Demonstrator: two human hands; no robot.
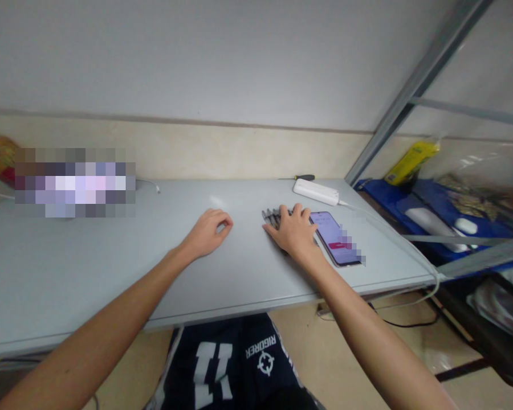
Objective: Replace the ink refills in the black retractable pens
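Note:
My right hand (297, 228) lies palm down over several dark pens (272, 216) on the table, fingers spread apart and touching them. The pens lie side by side; their ends show left of my fingers and the rest is hidden under the hand. Just right of this hand is a smartphone (336, 236), screen lit, part of it blurred out. My left hand (209, 232) is above the table to the left of the pens, its fingers curled and the thumb meeting the index finger in a ring. Nothing shows inside that pinch.
A white power strip (316, 192) with a cable and a screwdriver (305, 177) are at the back of the light grey table (111, 273). A pixelated object (74, 182) stands at the left. A metal frame (414, 97) and a blue surface with clutter (438, 196) are on the right.

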